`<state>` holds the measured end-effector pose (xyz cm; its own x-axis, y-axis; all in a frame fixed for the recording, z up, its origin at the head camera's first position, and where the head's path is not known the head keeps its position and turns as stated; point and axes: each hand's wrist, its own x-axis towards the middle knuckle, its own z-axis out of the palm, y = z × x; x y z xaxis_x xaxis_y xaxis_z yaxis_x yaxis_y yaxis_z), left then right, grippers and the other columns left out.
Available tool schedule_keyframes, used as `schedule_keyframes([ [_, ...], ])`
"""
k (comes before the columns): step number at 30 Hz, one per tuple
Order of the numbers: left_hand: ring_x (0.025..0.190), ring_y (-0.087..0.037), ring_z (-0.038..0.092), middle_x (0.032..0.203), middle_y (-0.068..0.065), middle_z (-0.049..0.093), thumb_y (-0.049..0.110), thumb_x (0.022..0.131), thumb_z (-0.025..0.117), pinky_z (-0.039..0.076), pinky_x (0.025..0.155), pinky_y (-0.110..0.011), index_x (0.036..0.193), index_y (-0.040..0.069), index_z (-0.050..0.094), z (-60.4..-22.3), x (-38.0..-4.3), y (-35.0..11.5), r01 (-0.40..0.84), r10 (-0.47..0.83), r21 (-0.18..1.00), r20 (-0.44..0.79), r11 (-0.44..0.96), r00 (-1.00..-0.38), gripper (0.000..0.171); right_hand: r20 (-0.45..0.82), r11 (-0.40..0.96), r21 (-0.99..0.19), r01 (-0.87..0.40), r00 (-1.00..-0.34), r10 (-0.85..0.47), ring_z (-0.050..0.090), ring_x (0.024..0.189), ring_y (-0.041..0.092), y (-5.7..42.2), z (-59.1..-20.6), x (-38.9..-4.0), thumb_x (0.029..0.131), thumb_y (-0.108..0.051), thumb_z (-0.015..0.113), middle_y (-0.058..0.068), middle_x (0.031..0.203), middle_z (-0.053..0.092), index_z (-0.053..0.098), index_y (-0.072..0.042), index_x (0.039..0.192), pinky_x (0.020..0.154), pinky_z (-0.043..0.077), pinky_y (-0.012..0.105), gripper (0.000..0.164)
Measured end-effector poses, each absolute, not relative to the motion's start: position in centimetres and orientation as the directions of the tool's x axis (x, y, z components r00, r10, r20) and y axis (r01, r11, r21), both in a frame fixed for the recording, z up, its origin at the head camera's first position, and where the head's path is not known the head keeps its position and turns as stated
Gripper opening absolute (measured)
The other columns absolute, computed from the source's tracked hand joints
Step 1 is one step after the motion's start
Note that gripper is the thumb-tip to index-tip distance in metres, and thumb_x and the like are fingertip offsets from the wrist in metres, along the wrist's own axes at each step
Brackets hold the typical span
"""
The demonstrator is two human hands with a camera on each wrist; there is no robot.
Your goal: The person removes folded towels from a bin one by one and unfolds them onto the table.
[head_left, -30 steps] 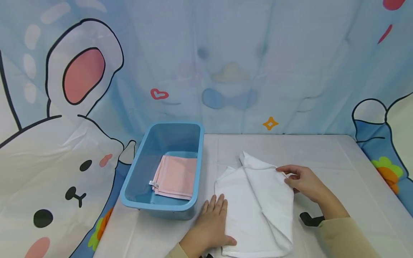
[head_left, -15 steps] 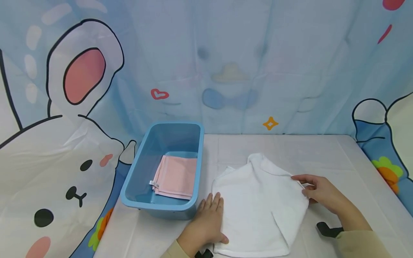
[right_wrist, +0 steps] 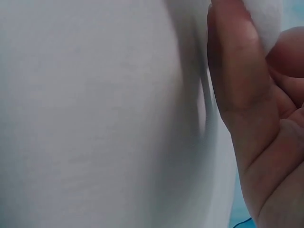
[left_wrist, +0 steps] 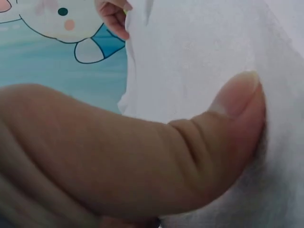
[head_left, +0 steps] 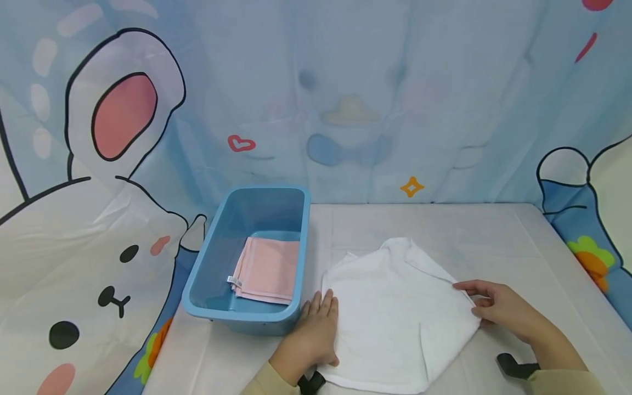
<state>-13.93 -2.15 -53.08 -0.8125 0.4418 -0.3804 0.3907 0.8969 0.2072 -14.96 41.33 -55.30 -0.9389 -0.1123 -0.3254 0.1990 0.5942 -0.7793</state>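
Note:
A white cloth (head_left: 390,318) lies partly folded on the table, its far end rumpled to a peak and a fold running down near its front. My left hand (head_left: 315,332) rests with straight fingers along the cloth's left edge; in the left wrist view the thumb (left_wrist: 228,123) lies over the white fabric. At the right corner, my right hand (head_left: 506,307) pinches the cloth's edge between thumb and fingers. The right wrist view shows a bit of white fabric (right_wrist: 268,19) held between those fingers, with the rest of the cloth spreading to the left.
A blue plastic bin (head_left: 197,296) stands left of the cloth, close beside my left hand. Inside it lies a folded pink cloth (head_left: 271,269) with a small white tag. Behind the white-covered table (head_left: 494,236) hangs a blue cartoon-print curtain (head_left: 355,66).
My right hand has drawn the cloth's edge to the right and slightly toward me, opening a folded flap out wider. My left hand has shifted slightly left.

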Motion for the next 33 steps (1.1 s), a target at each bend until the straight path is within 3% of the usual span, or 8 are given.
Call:
schedule_keyframes([
  [11,0.17,-0.036,0.012,0.183,-0.012,0.014,0.02,0.078,0.093,0.021,0.135,-0.054,0.171,0.006,0.026,-53.0,-14.2,-2.1,0.356,0.423,0.233,-0.396,0.905,-0.815,0.116,-0.309,0.605,-0.774,0.184,-0.945,-0.108,0.063,0.089,0.013,41.8,-56.0,-14.2,0.094,-0.004,0.073,0.031,0.145,0.058,0.054,0.002,0.153,0.073,0.061,0.029,0.062],
  [15,0.17,-0.035,0.011,0.183,-0.011,0.013,0.019,0.077,0.094,0.021,0.135,-0.054,0.171,0.007,0.025,-52.9,-14.3,-2.0,0.349,0.418,0.237,-0.405,0.907,-0.813,0.118,-0.301,0.63,-0.757,0.171,-0.948,-0.104,0.058,0.087,0.01,41.8,-55.9,-13.9,0.092,-0.005,0.078,0.022,0.129,0.064,0.058,0.002,0.15,0.071,0.059,0.028,0.061],
  [20,0.17,-0.035,0.011,0.183,-0.011,0.014,0.017,0.075,0.094,0.022,0.135,-0.054,0.171,0.006,0.025,-52.9,-14.3,-2.0,0.345,0.42,0.247,-0.397,0.905,-0.816,0.118,-0.27,0.737,-0.661,0.143,-0.961,-0.055,0.052,0.087,0.013,41.3,-55.3,-14.0,0.088,-0.011,0.085,0.009,0.106,0.063,0.066,0.0,0.141,0.068,0.05,0.025,0.057],
  [24,0.17,-0.036,0.011,0.182,-0.013,0.014,0.016,0.078,0.09,0.022,0.135,-0.054,0.171,0.007,0.025,-52.7,-14.1,-2.2,0.367,0.435,0.239,-0.393,0.899,-0.81,0.114,-0.211,0.767,-0.629,0.129,-0.977,-0.009,0.055,0.09,0.014,40.7,-54.9,-14.2,0.092,-0.017,0.083,0.007,0.105,0.065,0.069,-0.005,0.137,0.07,0.049,0.023,0.049],
  [28,0.17,-0.035,0.009,0.183,-0.012,0.011,0.028,0.086,0.085,0.019,0.135,-0.056,0.172,0.009,0.024,-52.3,-13.5,-2.3,0.405,0.476,0.252,-0.405,0.879,-0.781,0.107,-0.158,0.655,-0.751,0.084,-0.986,-0.055,0.066,0.092,0.011,40.0,-54.7,-14.3,0.099,-0.018,0.078,0.01,0.111,0.071,0.066,-0.002,0.14,0.076,0.058,0.02,0.046],
  [33,0.171,-0.033,0.01,0.183,-0.011,0.009,0.044,0.091,0.083,0.019,0.136,-0.053,0.172,0.012,0.025,-52.3,-12.6,-2.1,0.46,0.546,0.299,-0.386,0.836,-0.743,0.105,-0.155,0.4,-0.915,0.041,-0.954,-0.257,0.08,0.099,0.013,39.1,-54.9,-14.8,0.107,-0.014,0.067,0.011,0.117,0.079,0.056,0.012,0.145,0.085,0.064,0.024,0.047],
])
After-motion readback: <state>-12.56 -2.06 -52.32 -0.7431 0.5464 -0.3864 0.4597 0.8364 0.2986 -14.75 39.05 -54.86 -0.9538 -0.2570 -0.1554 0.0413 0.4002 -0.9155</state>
